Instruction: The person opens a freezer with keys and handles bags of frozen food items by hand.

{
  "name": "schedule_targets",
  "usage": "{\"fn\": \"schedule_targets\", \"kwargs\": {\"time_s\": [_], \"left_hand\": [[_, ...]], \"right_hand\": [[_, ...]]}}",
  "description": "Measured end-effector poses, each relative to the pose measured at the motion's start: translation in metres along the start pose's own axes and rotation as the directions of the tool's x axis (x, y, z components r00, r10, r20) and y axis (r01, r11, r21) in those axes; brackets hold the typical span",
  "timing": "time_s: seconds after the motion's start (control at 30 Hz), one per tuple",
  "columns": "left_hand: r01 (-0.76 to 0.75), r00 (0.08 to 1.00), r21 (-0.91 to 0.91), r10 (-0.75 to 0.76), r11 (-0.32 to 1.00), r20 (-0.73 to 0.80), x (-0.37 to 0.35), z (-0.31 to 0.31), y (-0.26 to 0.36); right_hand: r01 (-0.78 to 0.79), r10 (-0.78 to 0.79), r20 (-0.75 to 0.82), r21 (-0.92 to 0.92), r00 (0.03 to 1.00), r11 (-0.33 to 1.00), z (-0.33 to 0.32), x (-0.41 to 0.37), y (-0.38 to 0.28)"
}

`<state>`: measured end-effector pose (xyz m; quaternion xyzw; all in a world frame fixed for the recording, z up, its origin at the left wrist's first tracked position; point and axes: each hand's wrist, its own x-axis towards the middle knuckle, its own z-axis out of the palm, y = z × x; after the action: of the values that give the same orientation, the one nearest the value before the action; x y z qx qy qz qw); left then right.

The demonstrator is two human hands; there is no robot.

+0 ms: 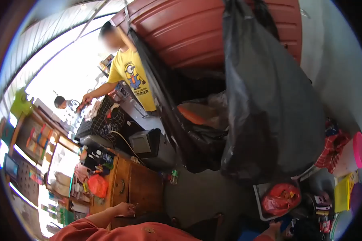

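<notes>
My left hand (pixel 125 209) hovers in front of the wooden cabinet (pixel 126 184), fingers loosely bent and apart, with nothing visible in them. At the lower right edge, my right hand (pixel 274 227) is small and partly cut off, beside a blue item (pixel 251 234) and just below a grey tray (pixel 260 203). Its fingers are too dark to make out. In that tray lies a red plastic bag (pixel 281 199). Large black plastic bags (pixel 269 104) hang ahead of me, one gaping with an orange item (pixel 197 114) inside.
A red ribbed metal panel (pixel 185 32) stands behind the bags. To the left, a person in a yellow shirt (pixel 134 78) reaches over a cloth-covered table (pixel 93 116); another person (pixel 64 104) is farther back. A black bin (pixel 149 142) and a cluttered shelf (pixel 40 136) stand nearby.
</notes>
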<state>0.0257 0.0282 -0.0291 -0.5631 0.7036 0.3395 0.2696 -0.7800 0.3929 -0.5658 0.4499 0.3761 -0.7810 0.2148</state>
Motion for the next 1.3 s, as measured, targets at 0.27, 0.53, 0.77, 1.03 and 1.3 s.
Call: {"fn": "schedule_targets", "kwargs": {"time_s": [0.27,0.53,0.77,1.03,1.3], "left_hand": [[0.098,0.989,0.15,-0.114,0.984,0.099,-0.025,0.059,-0.047],[0.04,0.999,0.059,-0.038,0.997,-0.034,-0.03,0.014,-0.025],[0.027,0.999,-0.128,-0.033,0.991,-0.042,-0.039,0.019,-0.006],[-0.156,0.936,-0.43,-0.006,0.889,-0.351,-0.044,0.098,-0.067],[-0.089,0.804,-0.92,-0.517,0.382,-0.292,-0.071,0.114,-0.135]], "right_hand": [[0.394,-0.351,0.199,-0.253,0.915,0.884,0.035,-0.104,-0.011],[0.361,-0.356,0.113,-0.023,0.928,0.932,0.037,-0.245,0.031],[0.302,-0.068,0.493,-0.413,0.867,0.859,0.148,-0.327,0.077],[0.416,0.462,0.499,-0.866,0.733,0.276,0.226,-0.428,0.188],[0.44,0.652,-0.061,-0.69,0.756,-0.574,0.189,-0.49,0.365]]}}
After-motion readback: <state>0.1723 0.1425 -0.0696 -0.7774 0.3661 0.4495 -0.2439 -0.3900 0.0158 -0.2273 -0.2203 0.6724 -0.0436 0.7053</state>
